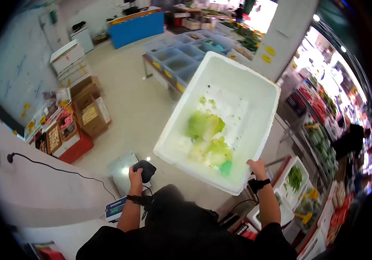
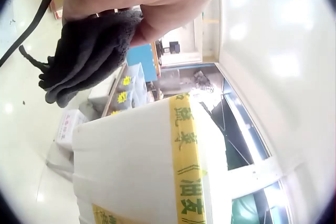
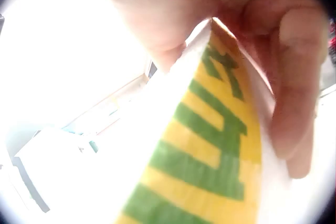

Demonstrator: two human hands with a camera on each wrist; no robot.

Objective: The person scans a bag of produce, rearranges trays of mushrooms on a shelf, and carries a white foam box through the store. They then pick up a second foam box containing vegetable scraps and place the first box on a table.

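Left hand [image 1: 135,180] clamps black bundle [image 1: 146,171] | right hand [image 1: 258,169] clamps foam box [image 1: 248,104] | leaves [image 1: 219,152] blurred

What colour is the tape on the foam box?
Yellow tape with green lettering; it shows best in the left wrist view.
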